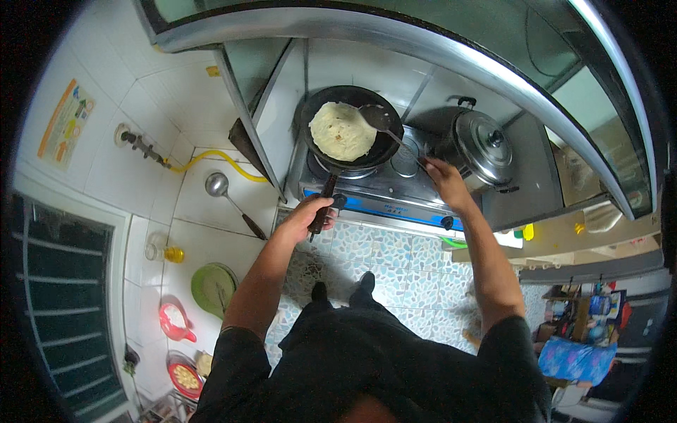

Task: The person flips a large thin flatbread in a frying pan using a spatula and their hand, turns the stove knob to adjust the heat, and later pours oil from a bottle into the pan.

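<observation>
A dark frying pan [389, 150] sits on the left burner of a gas stove [418, 185], and my left hand [312, 214] is closed around its brown handle. A pale, round flatbread or pancake [338, 135] lies in the pan, with a few browned spots near its middle. My right hand [444, 180] grips the handle end of a metal turner [378, 117], whose broad head rests at the right upper edge of the flatbread. Whether the head reaches under it I cannot tell. To the right of the pan stands a lidded metal pot [484, 143].
A ladle [218, 185] lies on the white-tiled counter at left, near a yellow gas hose [227, 156]. Further down stand a jar of yellow liquid [173, 254], a green bowl [203, 285] and a red bowl [172, 325] of white powder. A metal-edged range hood [370, 26] overhangs the stove.
</observation>
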The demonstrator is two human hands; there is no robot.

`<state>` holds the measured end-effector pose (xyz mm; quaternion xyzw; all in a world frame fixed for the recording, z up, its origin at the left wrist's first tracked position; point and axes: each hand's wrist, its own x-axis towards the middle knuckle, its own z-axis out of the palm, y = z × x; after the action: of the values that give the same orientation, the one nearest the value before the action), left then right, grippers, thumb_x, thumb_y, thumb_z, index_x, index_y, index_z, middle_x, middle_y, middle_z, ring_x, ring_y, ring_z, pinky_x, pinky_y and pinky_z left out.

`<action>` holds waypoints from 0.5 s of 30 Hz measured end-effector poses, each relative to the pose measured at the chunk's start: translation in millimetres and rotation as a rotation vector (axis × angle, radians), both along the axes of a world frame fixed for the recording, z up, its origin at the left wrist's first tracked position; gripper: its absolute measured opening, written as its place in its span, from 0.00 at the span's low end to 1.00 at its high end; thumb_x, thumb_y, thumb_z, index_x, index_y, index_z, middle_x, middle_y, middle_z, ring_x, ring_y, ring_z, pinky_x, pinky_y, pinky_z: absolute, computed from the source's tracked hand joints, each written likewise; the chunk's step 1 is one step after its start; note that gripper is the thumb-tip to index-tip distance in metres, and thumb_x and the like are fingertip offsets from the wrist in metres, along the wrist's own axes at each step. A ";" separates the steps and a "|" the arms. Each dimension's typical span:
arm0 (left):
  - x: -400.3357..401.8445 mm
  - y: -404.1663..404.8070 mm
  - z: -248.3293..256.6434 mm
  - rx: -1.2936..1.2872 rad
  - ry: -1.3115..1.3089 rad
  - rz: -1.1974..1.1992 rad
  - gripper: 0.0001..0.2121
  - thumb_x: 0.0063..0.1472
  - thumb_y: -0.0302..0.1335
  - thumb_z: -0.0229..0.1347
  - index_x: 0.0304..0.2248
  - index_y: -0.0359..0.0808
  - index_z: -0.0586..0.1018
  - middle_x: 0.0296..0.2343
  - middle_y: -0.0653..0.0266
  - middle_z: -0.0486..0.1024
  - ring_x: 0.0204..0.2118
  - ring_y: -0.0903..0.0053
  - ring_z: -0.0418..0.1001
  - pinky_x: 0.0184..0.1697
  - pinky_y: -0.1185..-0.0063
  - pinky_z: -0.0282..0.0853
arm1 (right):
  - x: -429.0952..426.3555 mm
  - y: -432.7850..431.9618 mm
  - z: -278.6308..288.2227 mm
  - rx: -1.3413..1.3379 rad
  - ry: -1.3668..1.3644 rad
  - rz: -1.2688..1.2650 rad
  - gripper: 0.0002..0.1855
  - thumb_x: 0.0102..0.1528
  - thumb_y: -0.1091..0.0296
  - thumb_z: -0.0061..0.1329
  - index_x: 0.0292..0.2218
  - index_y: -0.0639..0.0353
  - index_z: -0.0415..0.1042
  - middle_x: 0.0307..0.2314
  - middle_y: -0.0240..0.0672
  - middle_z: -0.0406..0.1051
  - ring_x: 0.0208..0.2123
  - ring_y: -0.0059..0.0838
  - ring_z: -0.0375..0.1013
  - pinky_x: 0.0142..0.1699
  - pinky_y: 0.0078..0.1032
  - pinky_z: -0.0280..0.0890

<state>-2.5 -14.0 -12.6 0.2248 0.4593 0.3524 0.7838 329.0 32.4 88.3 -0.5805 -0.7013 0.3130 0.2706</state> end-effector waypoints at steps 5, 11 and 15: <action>11.2 22.1 -9.8 -0.003 -0.007 -0.132 0.06 0.50 0.31 0.55 0.25 0.40 0.70 0.15 0.72 0.66 0.14 0.85 0.63 0.15 0.84 0.59 | 5.0 -131.1 -2.0 -0.185 0.609 -0.322 0.19 0.57 0.64 0.38 0.47 0.64 0.62 0.35 0.27 0.68 0.17 0.10 0.53 0.21 0.10 0.49; 14.1 -98.7 53.8 0.002 0.066 -0.127 0.04 0.48 0.26 0.51 0.20 0.37 0.68 0.11 0.71 0.62 0.11 0.83 0.61 0.14 0.82 0.57 | 28.5 -290.1 -23.2 -0.120 0.731 -0.590 0.22 0.57 0.60 0.36 0.49 0.64 0.60 0.15 0.20 0.55 0.12 0.08 0.47 0.16 0.10 0.41; -6.0 -112.6 99.9 0.013 0.029 -0.237 0.08 0.49 0.28 0.47 0.15 0.38 0.66 0.10 0.70 0.61 0.12 0.82 0.60 0.16 0.85 0.55 | 34.1 -363.0 -44.1 -0.042 0.835 -0.732 0.24 0.56 0.59 0.39 0.49 0.66 0.58 0.14 0.20 0.54 0.12 0.09 0.47 0.15 0.10 0.40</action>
<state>-8.5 -126.6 87.2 0.2878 0.4386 0.2568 0.8117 363.1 -330.7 44.2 -0.6184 -0.2805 0.4160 0.6048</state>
